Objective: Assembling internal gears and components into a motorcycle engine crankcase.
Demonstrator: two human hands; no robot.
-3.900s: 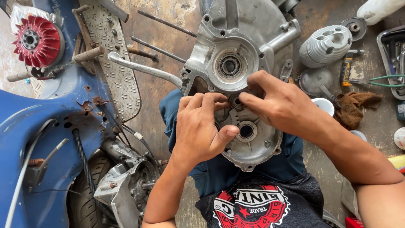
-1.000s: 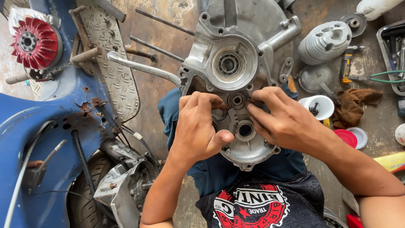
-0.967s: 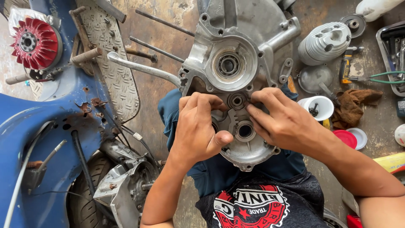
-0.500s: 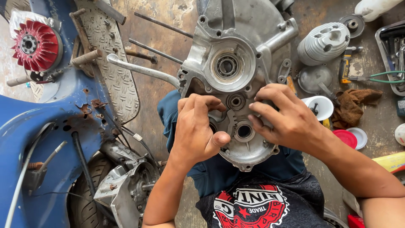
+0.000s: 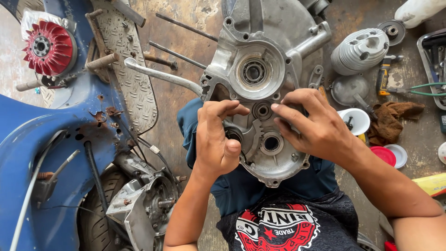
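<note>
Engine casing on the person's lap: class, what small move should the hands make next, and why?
Probably press the small round bearing squarely into its seat. Both hands rest on the engine casing, and fingertips of the left hand and right hand meet at that bearing from either side, so even pressure there seems the likely next step.

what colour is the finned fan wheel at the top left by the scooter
Red, with a bare metal hub; the fan wheel shows best in the head view, at the upper left.

A single head-worn view looks steeply down, close over the grey cast-metal engine casing (image 5: 265, 88) at twelve o'clock.
</note>
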